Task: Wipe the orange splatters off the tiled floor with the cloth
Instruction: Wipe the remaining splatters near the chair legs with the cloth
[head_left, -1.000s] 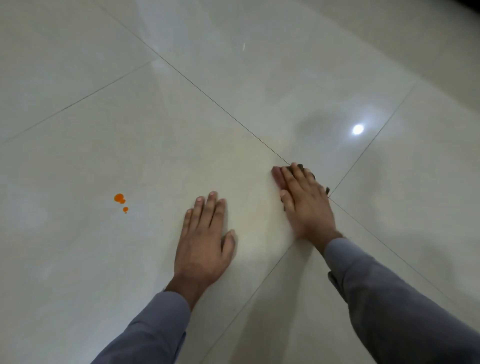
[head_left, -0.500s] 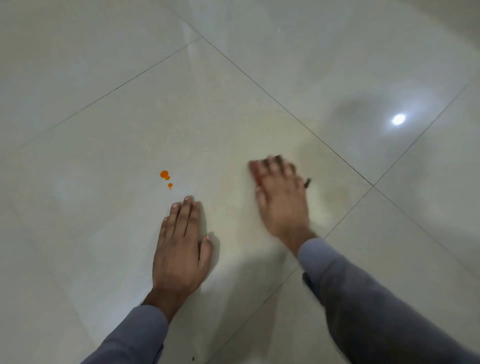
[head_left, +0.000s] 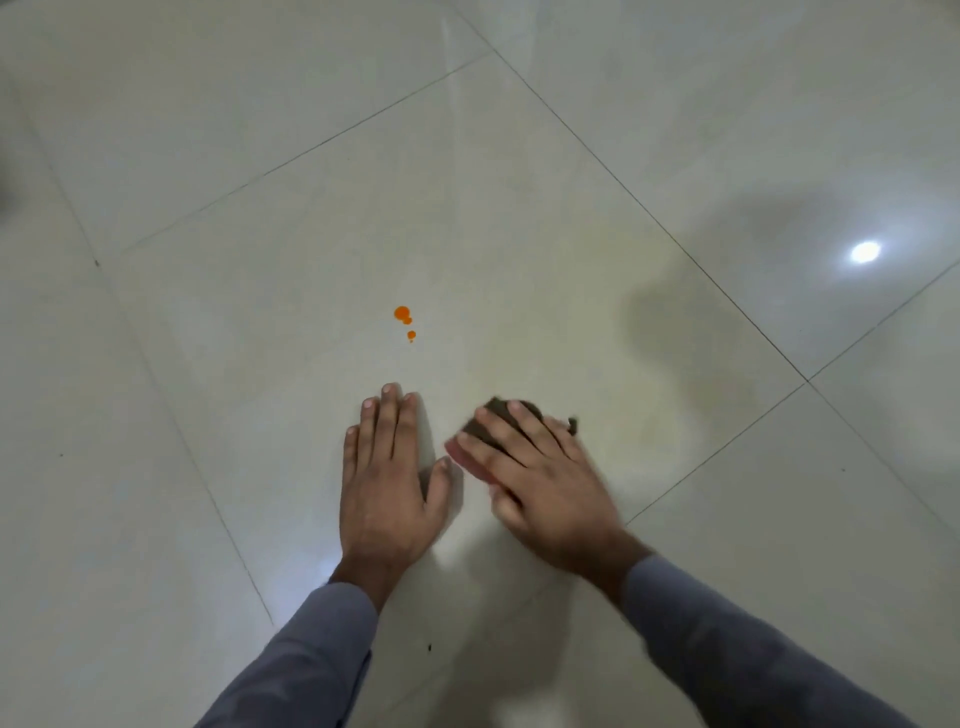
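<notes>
The tiled floor (head_left: 675, 130) filled the view. The left hand (head_left: 387, 483) lay flat with straight fingers, bracing. The right hand (head_left: 540, 483) pressed the dark cloth (head_left: 493, 415) down, fingers spread. The orange splatters (head_left: 404, 321) sat ahead of the left fingertips; one firm, flat pass would likely lift them without smearing.

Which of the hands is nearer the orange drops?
Left. The left hand lies flat just below the orange drops; the right hand, pressing the cloth, sits below and further right.
</notes>
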